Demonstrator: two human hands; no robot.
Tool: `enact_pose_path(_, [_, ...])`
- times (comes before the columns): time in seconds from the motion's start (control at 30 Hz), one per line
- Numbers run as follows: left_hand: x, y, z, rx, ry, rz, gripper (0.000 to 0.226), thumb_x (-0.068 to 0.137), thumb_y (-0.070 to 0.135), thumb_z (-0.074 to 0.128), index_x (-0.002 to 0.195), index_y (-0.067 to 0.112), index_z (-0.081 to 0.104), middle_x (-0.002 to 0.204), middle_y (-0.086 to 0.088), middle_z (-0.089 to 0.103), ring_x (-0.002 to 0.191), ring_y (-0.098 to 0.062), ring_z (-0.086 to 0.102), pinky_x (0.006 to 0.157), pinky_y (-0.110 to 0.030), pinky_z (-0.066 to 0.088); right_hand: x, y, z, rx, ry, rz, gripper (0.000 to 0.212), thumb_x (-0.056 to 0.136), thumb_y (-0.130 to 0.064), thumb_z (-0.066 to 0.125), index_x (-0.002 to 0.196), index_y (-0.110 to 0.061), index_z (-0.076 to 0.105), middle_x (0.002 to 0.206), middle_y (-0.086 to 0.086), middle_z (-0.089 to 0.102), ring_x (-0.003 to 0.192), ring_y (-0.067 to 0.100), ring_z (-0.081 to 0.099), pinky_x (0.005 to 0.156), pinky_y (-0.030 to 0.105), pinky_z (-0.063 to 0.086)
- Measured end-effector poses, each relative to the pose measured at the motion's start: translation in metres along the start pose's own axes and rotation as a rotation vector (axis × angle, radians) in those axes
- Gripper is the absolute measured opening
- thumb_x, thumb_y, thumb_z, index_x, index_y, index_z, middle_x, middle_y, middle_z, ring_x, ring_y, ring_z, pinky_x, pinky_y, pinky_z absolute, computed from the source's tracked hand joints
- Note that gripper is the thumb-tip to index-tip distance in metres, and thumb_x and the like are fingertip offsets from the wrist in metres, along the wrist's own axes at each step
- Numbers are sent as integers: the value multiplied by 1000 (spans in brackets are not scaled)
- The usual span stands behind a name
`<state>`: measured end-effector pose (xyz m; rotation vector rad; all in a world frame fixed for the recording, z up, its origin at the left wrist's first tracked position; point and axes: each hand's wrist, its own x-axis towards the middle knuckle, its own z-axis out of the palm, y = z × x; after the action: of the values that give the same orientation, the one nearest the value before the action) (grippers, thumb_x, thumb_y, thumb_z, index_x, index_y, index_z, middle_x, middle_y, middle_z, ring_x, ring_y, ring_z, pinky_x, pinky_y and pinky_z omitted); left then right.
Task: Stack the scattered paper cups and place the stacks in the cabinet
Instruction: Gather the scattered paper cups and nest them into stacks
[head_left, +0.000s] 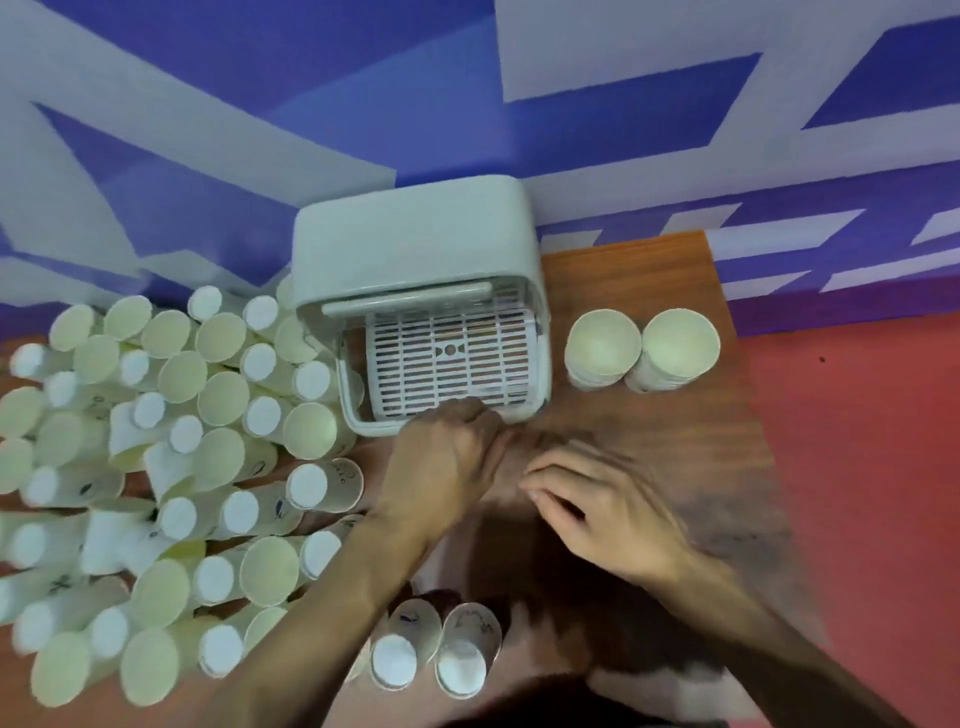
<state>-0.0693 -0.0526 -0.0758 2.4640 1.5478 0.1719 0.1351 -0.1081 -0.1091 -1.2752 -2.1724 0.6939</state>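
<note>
A small white cabinet (415, 244) stands at the back of the wooden table (649, 447), its front open on a slotted white tray (452, 358) with no cups inside. My left hand (447, 457) is at the cabinet's front rim, fingers curled over the edge. My right hand (608, 504) hovers just right of it over bare wood, fingers loosely spread, holding nothing, blurred by motion. Two upright stacks of paper cups (602, 348) (680, 345) stand right of the cabinet. Several loose cups (171, 467) lie scattered on their sides to the left.
Two more cups (395, 649) (465, 649) lie near the table's front edge between my forearms. A blue and white wall (311, 104) rises behind the cabinet. Red floor (857, 467) shows past the table's right edge.
</note>
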Motion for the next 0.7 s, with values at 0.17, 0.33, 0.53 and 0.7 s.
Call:
enact_pose_path(0.17, [-91, -48, -10, 20, -33, -163, 14, 91, 29, 57, 84, 23, 68, 84, 3, 65, 71, -24, 61, 53, -39, 49, 9, -48, 49, 63, -185, 15, 13, 98, -29, 59, 103, -27, 71, 108, -19, 65, 100, 7, 59, 83, 32, 53])
enact_pose_path(0.33, [-181, -80, -22, -8, -22, -478, 7, 83, 26, 72, 88, 26, 69, 93, 7, 69, 71, -23, 65, 49, -36, 50, 29, -77, 81, 12, -352, -35, 26, 96, -35, 48, 113, -29, 67, 114, -20, 62, 105, 11, 59, 86, 39, 54])
enact_pose_path(0.53, [-245, -86, -16, -37, -96, -586, 20, 91, 40, 49, 93, 28, 66, 91, 11, 64, 76, -15, 61, 55, -35, 50, 61, -113, 120, -107, -419, -188, 40, 91, -20, 62, 131, -26, 59, 139, -14, 51, 120, 12, 58, 84, 34, 58])
enact_pose_path(0.7, [-256, -75, -7, -50, -302, -407, 18, 68, 35, 64, 83, 25, 65, 82, 7, 62, 63, -18, 60, 54, -28, 42, 75, -123, 166, -253, -538, -323, 64, 83, -29, 77, 141, -21, 52, 150, -5, 48, 121, 13, 60, 85, 30, 56])
